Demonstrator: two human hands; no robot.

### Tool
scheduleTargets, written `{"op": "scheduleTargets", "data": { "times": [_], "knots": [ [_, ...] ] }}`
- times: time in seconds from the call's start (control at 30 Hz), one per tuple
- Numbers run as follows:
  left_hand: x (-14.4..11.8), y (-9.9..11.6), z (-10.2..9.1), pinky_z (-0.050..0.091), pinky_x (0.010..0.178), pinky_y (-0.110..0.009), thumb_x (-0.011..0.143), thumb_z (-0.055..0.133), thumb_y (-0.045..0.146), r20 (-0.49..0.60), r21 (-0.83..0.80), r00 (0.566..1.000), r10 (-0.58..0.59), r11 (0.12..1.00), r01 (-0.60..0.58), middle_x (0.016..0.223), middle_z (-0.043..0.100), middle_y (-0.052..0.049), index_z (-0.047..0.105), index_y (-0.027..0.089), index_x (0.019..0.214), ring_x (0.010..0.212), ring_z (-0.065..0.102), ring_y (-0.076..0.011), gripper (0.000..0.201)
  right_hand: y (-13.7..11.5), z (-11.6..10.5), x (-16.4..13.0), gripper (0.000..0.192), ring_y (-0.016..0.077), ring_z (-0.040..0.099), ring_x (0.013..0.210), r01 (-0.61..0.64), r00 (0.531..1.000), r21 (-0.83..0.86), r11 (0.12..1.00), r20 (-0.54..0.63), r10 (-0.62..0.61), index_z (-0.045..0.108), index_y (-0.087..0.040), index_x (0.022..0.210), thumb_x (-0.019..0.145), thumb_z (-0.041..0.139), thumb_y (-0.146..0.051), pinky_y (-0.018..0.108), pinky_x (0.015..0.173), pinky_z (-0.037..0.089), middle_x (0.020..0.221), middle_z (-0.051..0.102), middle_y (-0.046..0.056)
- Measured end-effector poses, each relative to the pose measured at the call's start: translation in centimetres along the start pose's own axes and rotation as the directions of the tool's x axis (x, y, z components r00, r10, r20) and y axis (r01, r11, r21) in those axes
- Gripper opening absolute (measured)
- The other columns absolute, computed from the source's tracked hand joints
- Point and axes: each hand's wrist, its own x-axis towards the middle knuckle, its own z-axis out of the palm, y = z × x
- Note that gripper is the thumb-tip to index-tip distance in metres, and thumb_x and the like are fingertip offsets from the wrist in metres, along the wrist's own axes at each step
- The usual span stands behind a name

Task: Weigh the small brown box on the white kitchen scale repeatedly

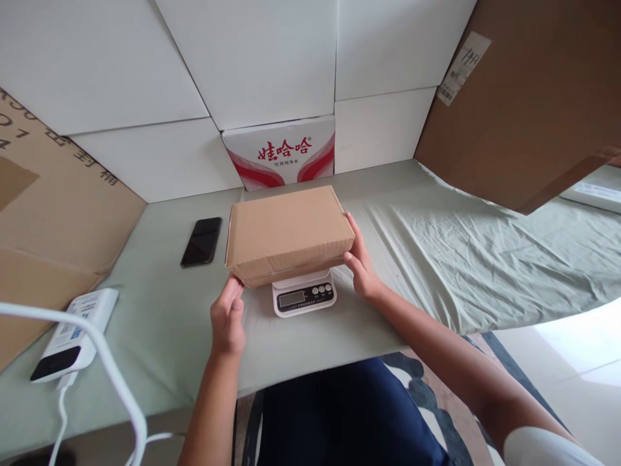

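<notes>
A closed brown cardboard box [291, 226] is over a white digital scale [305, 298], covering the scale's platform. My right hand [361, 259] grips the box's right end, thumb at the near corner and fingers along the side. At the near left corner is my left hand [229, 317], its fingertips tucked under the box's lower edge. Only the front of the scale shows, with its small display and several round buttons. Whether the box rests fully on the platform is hidden.
A black smartphone [202, 242] lies left of the box. Farther left are a white power bank-like device [80, 333] and a thick white cable [111, 369]. White boxes and a red-and-white carton [284, 153] stand behind. Large cardboard pieces flank the green cloth [412, 259].
</notes>
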Motion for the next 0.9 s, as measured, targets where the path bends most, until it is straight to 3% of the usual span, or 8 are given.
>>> {"op": "scheduleTargets", "data": {
  "times": [0.33,0.5,0.9],
  "knots": [
    [0.27,-0.05,0.05,0.039,0.124,-0.051,0.091,0.057,0.064,-0.070,-0.048,0.997,0.019,0.999,-0.022,0.151,0.061,-0.020,0.059,0.012,0.149,0.149,0.050,-0.0377,0.077,0.24,-0.16,0.32,0.088,0.0322,0.032,0.162,-0.019,0.999,0.039,0.999,-0.029,0.020,0.011,-0.036,0.167,0.096,0.040,-0.077,0.062,0.130,0.033,0.174,0.032,0.007],
    [0.21,0.08,0.10,0.037,0.125,-0.054,0.091,0.057,0.067,-0.031,-0.039,0.999,0.009,0.999,-0.011,0.151,0.061,-0.022,0.060,0.011,0.147,0.151,0.045,-0.0404,0.079,-0.25,-0.21,0.12,0.083,0.0327,0.029,0.163,-0.005,1.000,0.014,1.000,-0.021,0.006,0.021,-0.035,0.166,0.096,0.046,-0.073,0.059,0.130,0.034,0.175,0.031,0.005],
    [0.23,0.45,0.36,0.037,0.125,-0.054,0.090,0.059,0.066,-0.005,-0.061,1.000,-0.015,0.998,0.015,0.151,0.061,-0.021,0.058,0.012,0.150,0.153,0.042,-0.0401,0.081,0.01,0.09,-0.03,0.084,0.0346,0.030,0.162,-0.016,1.000,-0.026,1.000,-0.017,0.016,0.018,-0.035,0.166,0.097,0.043,-0.074,0.060,0.129,0.037,0.175,0.029,0.005]
  ]
}}
